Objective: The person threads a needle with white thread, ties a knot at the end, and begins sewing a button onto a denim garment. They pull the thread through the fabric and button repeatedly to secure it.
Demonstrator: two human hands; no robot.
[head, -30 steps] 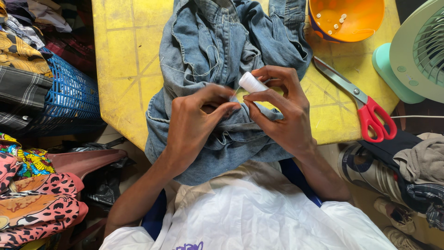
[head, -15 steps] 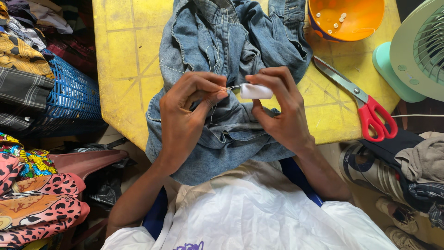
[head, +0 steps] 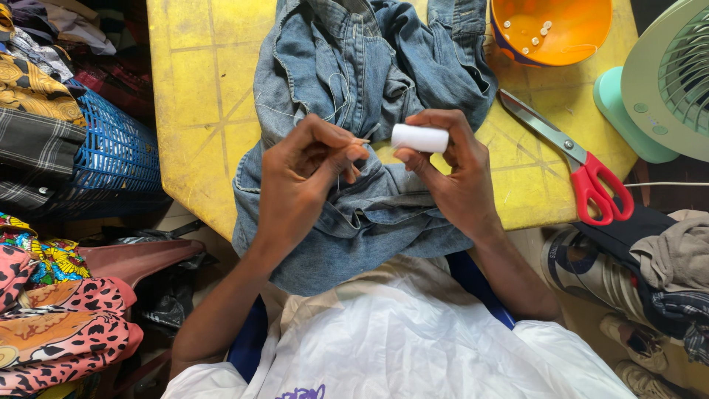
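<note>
A faded blue denim garment (head: 354, 81) lies crumpled on the yellow table (head: 199, 96) and hangs over its near edge into my lap. My right hand (head: 450, 177) holds a small white spool of thread (head: 419, 137) above the denim. My left hand (head: 303, 177) pinches the thin thread end between thumb and fingers, a little left of the spool. Loose white thread trails across the denim near my left hand.
Red-handled scissors (head: 572, 159) lie on the table to the right. An orange bowl (head: 550, 29) with several white buttons sits at the back right beside a pale green fan (head: 665, 81). A blue basket (head: 111, 148) and piled fabrics stand at the left; shoes lie at the lower right.
The spool has turned to lie sideways and moved right. My left hand has pulled a short length of thread away from it, and my two hands have drawn slightly apart.
</note>
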